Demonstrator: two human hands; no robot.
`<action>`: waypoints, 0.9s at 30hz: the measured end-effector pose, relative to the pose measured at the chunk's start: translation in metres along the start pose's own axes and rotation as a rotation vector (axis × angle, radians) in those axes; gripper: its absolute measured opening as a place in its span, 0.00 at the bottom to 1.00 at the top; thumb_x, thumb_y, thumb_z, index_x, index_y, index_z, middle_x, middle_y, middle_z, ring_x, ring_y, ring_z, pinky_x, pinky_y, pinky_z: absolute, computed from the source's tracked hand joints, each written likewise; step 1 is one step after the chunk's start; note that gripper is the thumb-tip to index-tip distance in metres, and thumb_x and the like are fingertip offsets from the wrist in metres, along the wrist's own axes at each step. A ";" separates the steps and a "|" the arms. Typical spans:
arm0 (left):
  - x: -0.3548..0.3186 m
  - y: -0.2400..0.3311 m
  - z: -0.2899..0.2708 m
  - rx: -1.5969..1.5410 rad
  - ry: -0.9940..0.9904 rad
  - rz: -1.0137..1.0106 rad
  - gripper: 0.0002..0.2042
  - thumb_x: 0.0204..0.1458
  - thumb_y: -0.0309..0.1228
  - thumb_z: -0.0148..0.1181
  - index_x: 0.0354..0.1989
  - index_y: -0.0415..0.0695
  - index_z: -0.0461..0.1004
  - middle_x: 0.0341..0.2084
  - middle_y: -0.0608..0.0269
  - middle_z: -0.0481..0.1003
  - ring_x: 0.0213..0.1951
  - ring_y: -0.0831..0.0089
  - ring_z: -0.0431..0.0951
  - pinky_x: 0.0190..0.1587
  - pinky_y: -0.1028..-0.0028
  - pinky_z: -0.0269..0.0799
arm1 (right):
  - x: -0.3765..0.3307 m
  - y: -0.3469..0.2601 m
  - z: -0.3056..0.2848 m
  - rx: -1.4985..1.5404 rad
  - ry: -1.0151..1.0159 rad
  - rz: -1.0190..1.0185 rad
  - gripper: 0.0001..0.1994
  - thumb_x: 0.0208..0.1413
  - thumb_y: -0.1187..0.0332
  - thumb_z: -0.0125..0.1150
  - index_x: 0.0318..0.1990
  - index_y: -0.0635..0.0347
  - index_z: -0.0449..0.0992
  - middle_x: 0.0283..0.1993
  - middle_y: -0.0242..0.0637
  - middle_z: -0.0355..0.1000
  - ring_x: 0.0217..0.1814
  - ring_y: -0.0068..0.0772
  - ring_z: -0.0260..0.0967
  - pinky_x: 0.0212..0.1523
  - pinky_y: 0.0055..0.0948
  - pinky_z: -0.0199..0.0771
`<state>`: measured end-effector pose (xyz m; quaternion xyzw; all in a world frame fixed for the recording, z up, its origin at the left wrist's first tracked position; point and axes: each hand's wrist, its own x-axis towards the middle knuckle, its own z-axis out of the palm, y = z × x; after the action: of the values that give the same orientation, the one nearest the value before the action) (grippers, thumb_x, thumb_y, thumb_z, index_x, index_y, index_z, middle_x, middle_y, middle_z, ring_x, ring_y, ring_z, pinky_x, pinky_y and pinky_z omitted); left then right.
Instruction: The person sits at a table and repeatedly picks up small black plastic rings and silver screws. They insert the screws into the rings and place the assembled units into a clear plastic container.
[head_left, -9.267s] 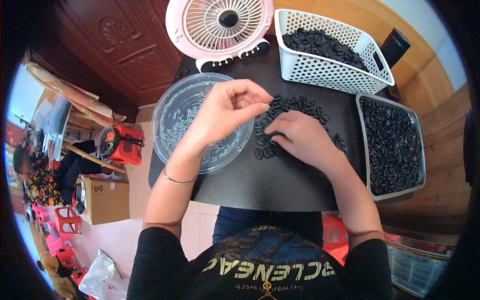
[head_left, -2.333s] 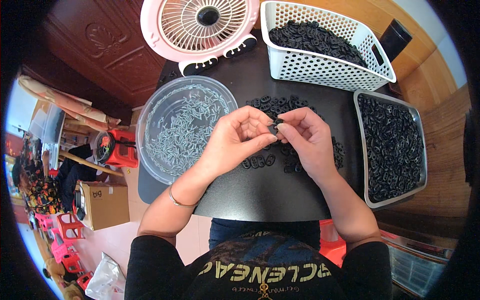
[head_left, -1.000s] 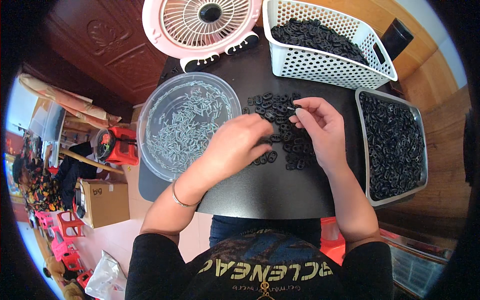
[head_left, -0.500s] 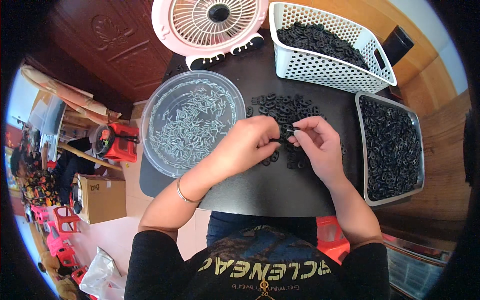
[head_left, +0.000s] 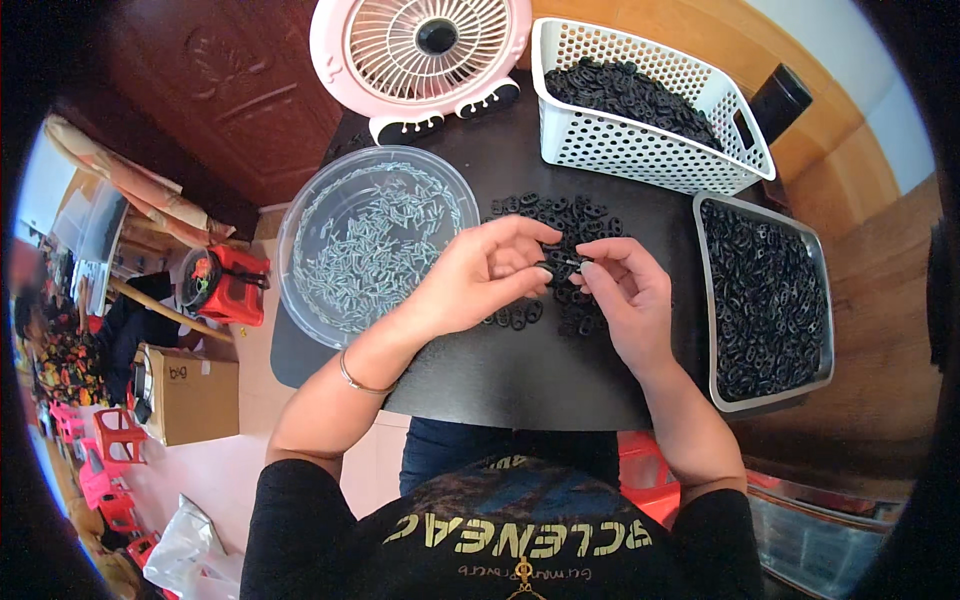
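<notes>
My left hand (head_left: 478, 275) and my right hand (head_left: 625, 290) meet over a black table (head_left: 530, 375). Between their fingertips they pinch one small black plastic ring part (head_left: 556, 266); a thin light sliver shows at my right fingertips. Beneath the hands lies a loose pile of the same black ring parts (head_left: 560, 215). Left of my left hand stands a clear round bowl (head_left: 375, 245) holding several small pale metal pieces.
A metal tray (head_left: 765, 300) full of black parts sits at the right. A white slotted basket (head_left: 645, 110) of black parts and a pink desk fan (head_left: 420, 50) stand at the back. Left of the table are a red stool (head_left: 225, 285) and a cardboard box (head_left: 185, 390).
Half a second ago my hands were slightly apart over the pile. Now they have come together, both pinching one black part.
</notes>
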<state>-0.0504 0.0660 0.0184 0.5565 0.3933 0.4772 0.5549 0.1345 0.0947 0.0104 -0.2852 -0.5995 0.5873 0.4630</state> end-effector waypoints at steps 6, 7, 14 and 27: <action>0.001 -0.003 -0.003 0.000 -0.042 -0.013 0.08 0.51 0.21 0.51 0.40 0.34 0.68 0.30 0.61 0.73 0.32 0.80 0.74 0.36 0.80 0.72 | -0.002 0.003 0.002 -0.028 -0.060 -0.001 0.08 0.51 0.81 0.51 0.39 0.67 0.69 0.37 0.35 0.69 0.38 0.19 0.67 0.40 0.18 0.68; 0.001 -0.003 -0.002 -0.036 -0.031 -0.003 0.08 0.51 0.21 0.51 0.40 0.34 0.68 0.30 0.60 0.73 0.32 0.79 0.74 0.36 0.80 0.72 | -0.002 0.004 0.002 -0.024 -0.066 -0.003 0.08 0.51 0.81 0.51 0.39 0.67 0.69 0.37 0.34 0.69 0.38 0.19 0.67 0.40 0.19 0.68; 0.002 -0.003 0.002 -0.170 -0.036 -0.043 0.10 0.52 0.20 0.48 0.43 0.34 0.67 0.31 0.61 0.73 0.34 0.76 0.75 0.39 0.78 0.72 | -0.002 0.003 0.005 -0.009 -0.019 0.037 0.08 0.51 0.81 0.51 0.40 0.67 0.68 0.37 0.34 0.69 0.37 0.19 0.67 0.40 0.18 0.68; 0.003 -0.006 0.001 -0.249 0.026 -0.039 0.11 0.49 0.18 0.51 0.42 0.34 0.67 0.28 0.60 0.74 0.34 0.76 0.76 0.39 0.78 0.73 | 0.000 0.007 0.004 -0.015 0.042 0.015 0.08 0.50 0.80 0.53 0.39 0.66 0.68 0.36 0.33 0.68 0.36 0.19 0.67 0.39 0.19 0.68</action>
<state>-0.0486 0.0695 0.0129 0.4693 0.3488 0.5185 0.6240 0.1298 0.0944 0.0038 -0.3055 -0.5920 0.5799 0.4690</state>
